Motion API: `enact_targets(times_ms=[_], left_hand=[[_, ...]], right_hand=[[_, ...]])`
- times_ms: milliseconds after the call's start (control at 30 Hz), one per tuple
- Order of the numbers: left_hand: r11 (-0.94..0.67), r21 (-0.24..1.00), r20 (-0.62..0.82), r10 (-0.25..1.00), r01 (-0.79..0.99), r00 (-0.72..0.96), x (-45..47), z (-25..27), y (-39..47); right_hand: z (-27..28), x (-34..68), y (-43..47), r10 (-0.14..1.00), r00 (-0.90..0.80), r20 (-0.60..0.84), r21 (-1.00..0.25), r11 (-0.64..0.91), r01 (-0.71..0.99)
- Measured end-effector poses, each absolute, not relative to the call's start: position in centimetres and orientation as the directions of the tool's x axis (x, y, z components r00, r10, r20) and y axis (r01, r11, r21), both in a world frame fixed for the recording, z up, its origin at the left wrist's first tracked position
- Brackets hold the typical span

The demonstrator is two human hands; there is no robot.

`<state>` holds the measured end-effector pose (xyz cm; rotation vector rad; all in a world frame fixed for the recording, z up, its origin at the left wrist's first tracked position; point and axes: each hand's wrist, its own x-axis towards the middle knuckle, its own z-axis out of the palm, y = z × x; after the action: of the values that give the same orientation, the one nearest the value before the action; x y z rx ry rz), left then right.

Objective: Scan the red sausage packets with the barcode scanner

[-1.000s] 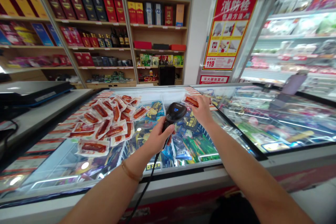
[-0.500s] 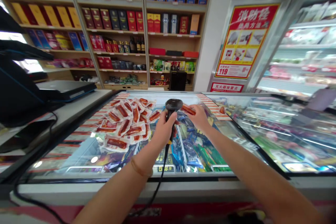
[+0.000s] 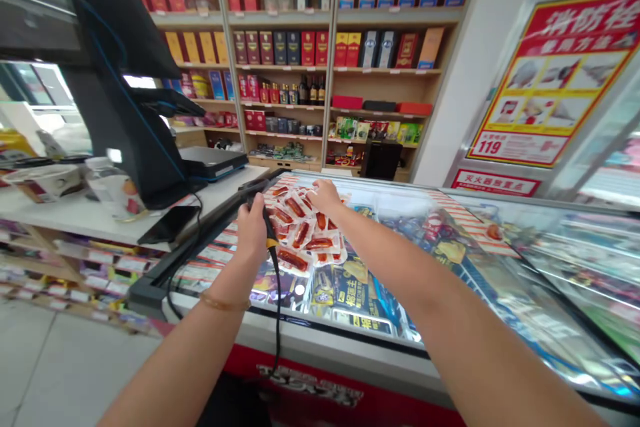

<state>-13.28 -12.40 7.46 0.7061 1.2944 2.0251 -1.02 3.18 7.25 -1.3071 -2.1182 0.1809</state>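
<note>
My left hand [image 3: 251, 227] is wrapped around the black handle of a corded barcode scanner [image 3: 271, 232], at the left side of the freezer top. The scanner's head is hard to tell from the dark freezer edge behind it. A pile of packaged sausages [image 3: 301, 235], reddish brown in clear vacuum packs, lies on the freezer's glass lid [image 3: 360, 199]. My right hand [image 3: 326, 196] is at the pile's far right part, its fingers closed on a packaged sausage [image 3: 305, 196]; the fingertips are partly hidden.
A black checkout terminal [image 3: 113, 80] and a scale [image 3: 213, 161] stand on the counter at left, with a phone [image 3: 169, 224] near its edge. The scanner cable [image 3: 278, 307] hangs over the freezer front. Shelves of boxed goods [image 3: 280, 50] line the back wall.
The view has turned left. My right hand has moved left from beside the scanner to the sausage pile. My left hand has carried the scanner left, towards the freezer's edge.
</note>
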Motion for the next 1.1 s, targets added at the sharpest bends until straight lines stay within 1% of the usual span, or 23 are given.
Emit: enact_targets(times_ms=[100,200,300,400,533,600,633,700,800,867,933,1033,1100], left_hand=[[-0.314,0.922,0.097,0.754,-0.227,-0.649,-13.5,7.1,-12.9],[-0.302,0.917,0.085,0.787,-0.260,-0.612,-12.3,6.9,-12.8],[-0.288,0.906,0.082,0.840,-0.312,-0.536,-9.7,6.8,-12.3],[-0.250,0.896,0.083,0.906,-0.368,-0.415,-5.6,6.7,-11.7],[-0.168,0.901,0.074,0.968,-0.400,-0.240,1.3,6.4,-10.5],[-0.127,0.909,0.060,0.982,-0.397,-0.176,4.7,6.0,-9.9],[-0.108,0.912,0.054,0.988,-0.396,-0.147,6.2,5.8,-9.6],[-0.088,0.910,0.054,0.994,-0.406,-0.094,8.7,5.0,-9.0],[-0.084,0.908,0.067,0.996,-0.411,-0.055,10.6,3.3,-8.4],[-0.057,0.921,0.049,0.998,-0.386,-0.031,11.0,2.2,-8.1],[-0.023,0.935,0.019,1.000,-0.354,-0.016,10.9,1.4,-7.9],[0.000,0.948,-0.006,1.000,-0.320,-0.017,10.5,0.8,-7.6],[0.010,0.953,-0.016,1.000,-0.302,-0.017,10.4,0.7,-7.4]], right_hand=[[6.8,-1.5,3.3,0.836,-0.354,0.419,-0.369,0.513,0.775],[6.3,0.4,3.5,0.799,-0.351,0.489,-0.337,0.544,0.768],[5.7,4.9,3.9,0.771,-0.303,0.560,-0.314,0.536,0.784],[4.3,11.6,4.3,0.788,-0.192,0.584,-0.312,0.437,0.843],[1.4,22.4,4.3,0.835,0.015,0.549,-0.332,0.202,0.922],[-0.1,27.8,4.1,0.837,0.162,0.523,-0.359,0.045,0.932],[-0.7,30.5,4.1,0.833,0.211,0.511,-0.370,-0.008,0.929],[-1.7,35.4,4.1,0.820,0.297,0.489,-0.394,-0.096,0.914],[-2.9,41.9,4.6,0.761,0.458,0.460,-0.505,-0.201,0.840],[-3.7,45.2,5.5,0.730,0.527,0.435,-0.595,-0.207,0.777],[-4.5,47.4,6.7,0.717,0.567,0.406,-0.657,-0.202,0.726],[-5.6,48.6,8.7,0.732,0.559,0.389,-0.691,-0.170,0.703],[-6.1,48.3,9.5,0.723,0.550,0.419,-0.692,-0.137,0.708]])
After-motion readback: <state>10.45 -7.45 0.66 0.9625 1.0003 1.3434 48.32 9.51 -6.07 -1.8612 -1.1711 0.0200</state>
